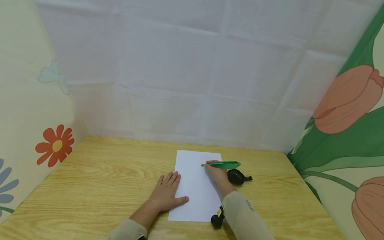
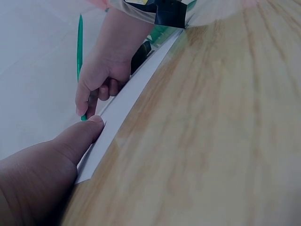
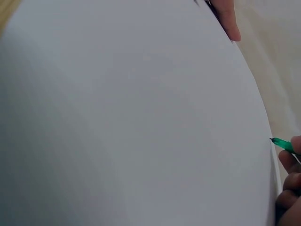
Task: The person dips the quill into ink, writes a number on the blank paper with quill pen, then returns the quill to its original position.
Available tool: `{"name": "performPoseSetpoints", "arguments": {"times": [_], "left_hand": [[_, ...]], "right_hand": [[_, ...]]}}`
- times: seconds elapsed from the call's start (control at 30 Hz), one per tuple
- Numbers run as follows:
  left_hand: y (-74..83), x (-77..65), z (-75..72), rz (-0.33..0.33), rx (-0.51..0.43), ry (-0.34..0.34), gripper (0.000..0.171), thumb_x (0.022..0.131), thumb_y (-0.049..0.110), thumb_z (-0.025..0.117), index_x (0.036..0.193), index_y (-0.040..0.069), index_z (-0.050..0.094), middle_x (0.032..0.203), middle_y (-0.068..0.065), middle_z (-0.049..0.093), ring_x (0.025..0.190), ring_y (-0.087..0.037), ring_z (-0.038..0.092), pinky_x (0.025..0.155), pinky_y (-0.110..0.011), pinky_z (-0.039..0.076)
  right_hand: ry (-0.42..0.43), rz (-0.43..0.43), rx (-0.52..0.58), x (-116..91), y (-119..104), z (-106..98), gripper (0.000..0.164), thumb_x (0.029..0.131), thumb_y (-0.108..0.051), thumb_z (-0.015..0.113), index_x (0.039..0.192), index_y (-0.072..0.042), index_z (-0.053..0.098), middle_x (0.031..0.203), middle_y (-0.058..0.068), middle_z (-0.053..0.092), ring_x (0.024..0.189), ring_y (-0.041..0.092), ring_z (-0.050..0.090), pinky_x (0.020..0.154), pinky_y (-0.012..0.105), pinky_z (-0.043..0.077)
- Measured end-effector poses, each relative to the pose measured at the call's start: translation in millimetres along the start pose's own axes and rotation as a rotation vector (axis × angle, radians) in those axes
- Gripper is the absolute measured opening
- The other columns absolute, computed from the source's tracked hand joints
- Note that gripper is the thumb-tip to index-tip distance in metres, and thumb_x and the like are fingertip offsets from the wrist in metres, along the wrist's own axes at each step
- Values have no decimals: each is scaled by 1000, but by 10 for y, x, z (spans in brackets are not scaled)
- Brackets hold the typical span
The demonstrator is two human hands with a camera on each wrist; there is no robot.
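Observation:
A blank white sheet of paper (image 1: 196, 190) lies on the wooden table. My left hand (image 1: 168, 195) rests flat on its left edge, fingers pointing forward and thumb spread over the sheet. In the left wrist view the thumb (image 2: 77, 139) reaches toward the pen tip. My right hand (image 1: 218, 175) pinches a green pen (image 1: 225, 164) near its point over the upper right of the paper. The pen tip is right at the paper in the right wrist view, beside the curled fingers (image 3: 292, 181). No marks show on the sheet.
A glossy black rounded object with a short tail (image 1: 236, 176) sits just right of my right hand. A black device with a yellow label (image 1: 217, 218) is by the right sleeve, over the paper's lower right corner. White sheeting (image 1: 180, 73) hangs behind the table, with flower-patterned panels at both sides.

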State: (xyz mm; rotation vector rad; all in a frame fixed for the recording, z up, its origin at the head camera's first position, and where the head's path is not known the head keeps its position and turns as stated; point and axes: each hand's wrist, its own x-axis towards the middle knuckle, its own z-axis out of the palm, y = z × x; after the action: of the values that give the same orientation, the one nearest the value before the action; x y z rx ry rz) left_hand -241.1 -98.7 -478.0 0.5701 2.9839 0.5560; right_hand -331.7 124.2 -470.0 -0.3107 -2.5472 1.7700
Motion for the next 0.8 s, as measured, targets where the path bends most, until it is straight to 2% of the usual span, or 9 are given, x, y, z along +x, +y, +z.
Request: {"name": "performPoseSetpoints", "arguments": {"times": [0.57,0.8], "left_hand": [[15,-8,-21,-3,3,-2,100,85,70,55,152,-1,31,161,-17,26,151,-34,18,122,-58,10],[7,4,-2,11,-13,7,98,86,68,55,151,-1,31,161,-18,25,151,-36,18,122,-59,9]], "right_hand": [[-6,4,5,-47,-24,9,20,85,-18,72,100,-5,73,106,12,73,103,25,65,93,40,52],[-33,-12,7,-68,-43,4,21,86,-17,72,102,-3,73,107,14,72,102,27,66,90,40,54]]}}
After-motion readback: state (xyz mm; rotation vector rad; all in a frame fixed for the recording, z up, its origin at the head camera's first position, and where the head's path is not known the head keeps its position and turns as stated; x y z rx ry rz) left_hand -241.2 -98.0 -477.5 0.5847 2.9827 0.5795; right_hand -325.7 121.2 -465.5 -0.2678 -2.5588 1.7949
